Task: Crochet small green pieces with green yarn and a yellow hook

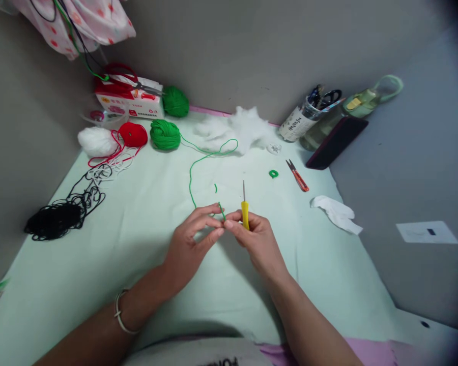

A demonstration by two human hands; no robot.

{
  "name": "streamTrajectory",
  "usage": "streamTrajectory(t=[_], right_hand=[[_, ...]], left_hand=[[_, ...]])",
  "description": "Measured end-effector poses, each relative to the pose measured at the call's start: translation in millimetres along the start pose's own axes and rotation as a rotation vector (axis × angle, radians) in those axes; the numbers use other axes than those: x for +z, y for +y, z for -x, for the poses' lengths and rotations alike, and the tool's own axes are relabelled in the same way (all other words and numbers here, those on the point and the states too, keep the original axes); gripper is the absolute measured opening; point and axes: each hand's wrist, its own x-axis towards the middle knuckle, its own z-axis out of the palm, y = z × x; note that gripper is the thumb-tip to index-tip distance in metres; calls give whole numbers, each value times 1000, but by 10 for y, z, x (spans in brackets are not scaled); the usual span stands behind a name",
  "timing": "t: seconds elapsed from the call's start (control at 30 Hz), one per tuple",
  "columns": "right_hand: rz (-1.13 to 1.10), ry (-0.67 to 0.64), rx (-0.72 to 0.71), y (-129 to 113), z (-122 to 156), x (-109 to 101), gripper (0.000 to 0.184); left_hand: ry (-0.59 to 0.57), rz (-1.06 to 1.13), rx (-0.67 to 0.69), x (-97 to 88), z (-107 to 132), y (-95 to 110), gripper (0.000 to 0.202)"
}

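My left hand (pixel 193 239) pinches a strand of green yarn (pixel 198 162) between thumb and fingers. That strand runs back across the pale green cloth (pixel 99 274) to a green yarn ball (pixel 165 134). My right hand (pixel 254 236) is closed round a yellow-handled crochet hook (pixel 245 208), whose metal tip points away from me. Its fingertips meet the left hand's at the yarn end.
White, red and a second green yarn ball (pixel 175 100) lie at the back left beside a red-and-white box (pixel 130 99). Black yarn (pixel 57 218) is tangled at left. White stuffing (pixel 240 127), orange snips (pixel 298 176), a small green ring (pixel 274 174), a phone (pixel 336 143), a scissors jar and a crumpled tissue (pixel 338 213) sit to the right.
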Motion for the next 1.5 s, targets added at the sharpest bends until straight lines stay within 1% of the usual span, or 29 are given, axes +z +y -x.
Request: streamTrajectory(t=[0.03,0.1,0.2,0.33,0.43,0.5,0.6,0.67,0.77,0.87,1.03,1.1,1.23,1.4,1.5], right_hand=[[-1,11,-12,-5,10,14,21],[-10,37,-38,-25,25,31,17],[-10,38,-58,-74,43,33,15],[12,-96,-18,-127,73,54,18],[8,-149,1,-122,78,81,18],[-4,-128,3,-97,61,82,16],[-36,-34,6,-49,16,54,14],[-93,26,31,-24,-16,32,15],[-228,35,91,-13,-50,13,22],[-276,-1,141,-26,-63,8,26],[-152,-133,154,-41,-41,4,24],[-136,-158,136,-35,-25,7,23],[-107,-127,60,-32,4,14,21],[-8,-71,-36,-80,29,16,20],[27,-63,-67,-101,39,20,19]], left_hand=[[-5,-58,45,4,10,-9,7],[-21,-105,76,9,22,-19,8],[-30,-70,24,5,16,-9,13],[-15,106,-142,-1,-17,13,22],[-27,333,-274,0,-31,15,18],[-11,451,-319,2,-34,12,14],[18,500,-347,7,-32,-1,10],[-2,500,-347,15,-29,-16,10],[-34,493,-343,27,-24,-38,11],[-27,442,-304,25,-20,-42,14],[65,307,-184,2,-24,-11,8],[54,285,-170,-1,-31,-2,7],[-14,323,-215,-1,-49,-12,11],[-3,320,-215,-9,-56,-25,10],[-14,301,-215,-13,-56,-24,9]])
